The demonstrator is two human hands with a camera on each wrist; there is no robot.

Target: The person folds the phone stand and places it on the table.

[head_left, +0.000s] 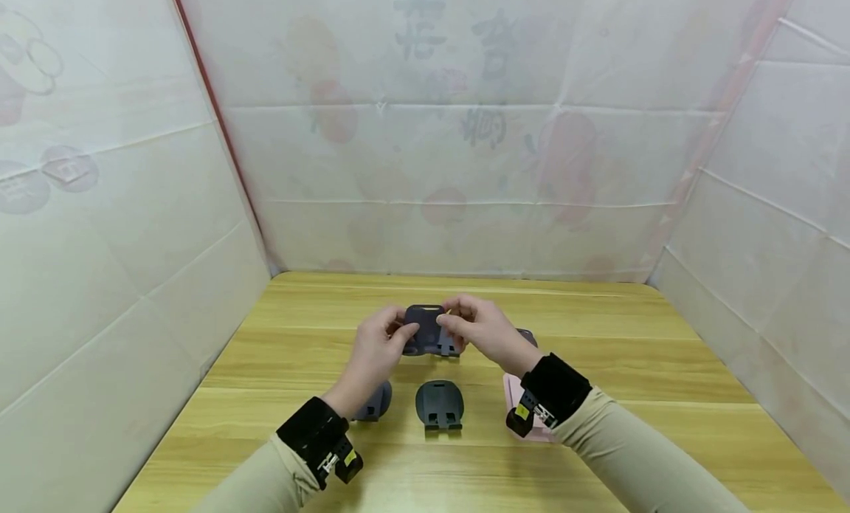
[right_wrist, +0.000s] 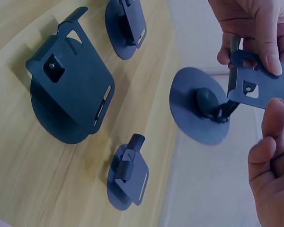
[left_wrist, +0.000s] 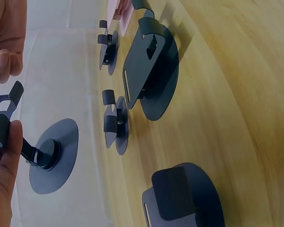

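Wrist cameras in black straps and beige sleeves sit closest to the head view, both forearms reaching in over the wooden table (head_left: 598, 336). Left hand (head_left: 375, 350) and right hand (head_left: 481, 328) meet above mid-table, both pinching one dark phone stand (head_left: 425, 330) held up off the surface. Right wrist view shows fingers (right_wrist: 262, 35) curled over the stand's flat back plate (right_wrist: 260, 85), thumb below it, with the round base (right_wrist: 199, 111) hanging free on its hinge arm. Left wrist view shows the left thumb (left_wrist: 9, 156) against the plate's edge, fingers curled. On the table lie more stands: a folded dark one (head_left: 439, 404) just in front of the hands, another (head_left: 375, 401) partly hidden under the left wrist, a pink one (head_left: 514, 395) under the right wrist, and a further dark one (head_left: 527, 337) mostly hidden behind the right hand. Step in hand looks like adjusting the hinge, folding or unfolding the plate against the base; cannot tell which direction. Next move probably needs one hand steadying the base while the other swings the plate, grip kept off the hinge so it does not pinch.
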